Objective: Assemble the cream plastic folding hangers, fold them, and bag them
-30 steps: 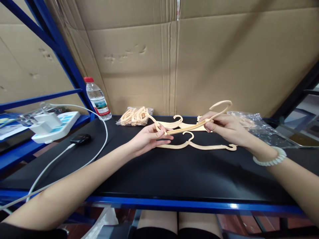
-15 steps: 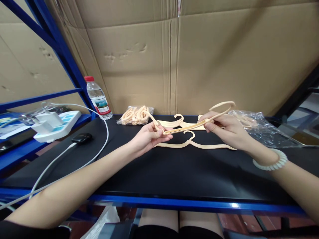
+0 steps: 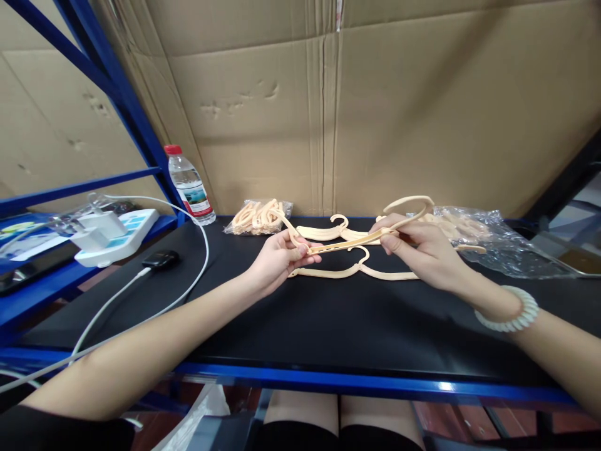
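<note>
Both hands hold one cream plastic hanger (image 3: 350,242) above the black tabletop (image 3: 300,319). My left hand (image 3: 277,257) pinches its left arm end. My right hand (image 3: 416,245) grips it near the hook, which curves up to the right. Under it, a second cream hanger (image 3: 357,270) lies flat on the table. More hangers (image 3: 328,233) lie just behind. A clear bag of cream hanger parts (image 3: 257,217) sits at the back left.
Crumpled clear plastic wrap (image 3: 488,241) lies at the right. A water bottle (image 3: 188,186) stands at the back left. A white power strip with chargers (image 3: 110,230), a white cable (image 3: 154,294) and a small black device (image 3: 160,258) are at the left. Cardboard (image 3: 328,106) walls the back.
The held hanger has shifted slightly left and down with both hands. The view has moved a little; the plastic wrap and its contents show more.
</note>
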`<state>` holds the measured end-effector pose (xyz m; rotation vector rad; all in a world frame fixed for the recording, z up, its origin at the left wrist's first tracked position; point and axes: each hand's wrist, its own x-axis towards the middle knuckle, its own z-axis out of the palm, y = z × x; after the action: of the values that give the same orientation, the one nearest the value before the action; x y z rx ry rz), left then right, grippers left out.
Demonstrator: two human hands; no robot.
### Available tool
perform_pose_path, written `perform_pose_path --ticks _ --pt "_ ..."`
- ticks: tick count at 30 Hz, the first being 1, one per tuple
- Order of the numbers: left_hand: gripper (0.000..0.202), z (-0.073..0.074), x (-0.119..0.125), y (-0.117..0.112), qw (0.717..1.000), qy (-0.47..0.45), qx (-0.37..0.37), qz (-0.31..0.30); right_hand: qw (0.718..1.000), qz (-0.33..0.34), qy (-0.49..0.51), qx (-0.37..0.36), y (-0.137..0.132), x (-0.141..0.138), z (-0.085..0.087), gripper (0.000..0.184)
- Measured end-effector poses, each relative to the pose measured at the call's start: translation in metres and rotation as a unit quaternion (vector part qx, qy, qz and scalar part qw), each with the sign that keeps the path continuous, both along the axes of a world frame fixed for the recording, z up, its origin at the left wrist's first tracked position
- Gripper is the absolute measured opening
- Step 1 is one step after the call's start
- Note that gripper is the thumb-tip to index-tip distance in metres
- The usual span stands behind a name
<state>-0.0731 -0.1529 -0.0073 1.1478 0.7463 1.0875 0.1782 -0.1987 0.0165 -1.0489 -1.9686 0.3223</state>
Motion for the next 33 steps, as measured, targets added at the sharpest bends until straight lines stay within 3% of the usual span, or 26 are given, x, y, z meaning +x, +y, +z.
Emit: perform_pose_path --ticks 7,13,25,33 --pt "0.019 -0.004 0.004 -0.003 0.997 -0.007 0.018 0.069 1.000 -0.012 -0.006 0.013 -0.001 -0.006 -0.004 0.033" --pt "0.019 -0.002 0.003 -0.003 0.989 -0.013 0.093 0.113 0.998 -0.061 0.013 0.029 -0.006 -0.015 0.000 0.034" --pt "0.024 0.000 0.004 -0.010 0.981 0.021 0.175 0.085 0.990 -0.108 0.086 -0.005 0.007 -0.007 -0.006 0.036" --pt "0.021 0.000 0.005 -0.010 0.977 0.041 0.183 0.102 0.993 -0.110 0.046 -0.014 0.007 -0.004 0.001 0.033"
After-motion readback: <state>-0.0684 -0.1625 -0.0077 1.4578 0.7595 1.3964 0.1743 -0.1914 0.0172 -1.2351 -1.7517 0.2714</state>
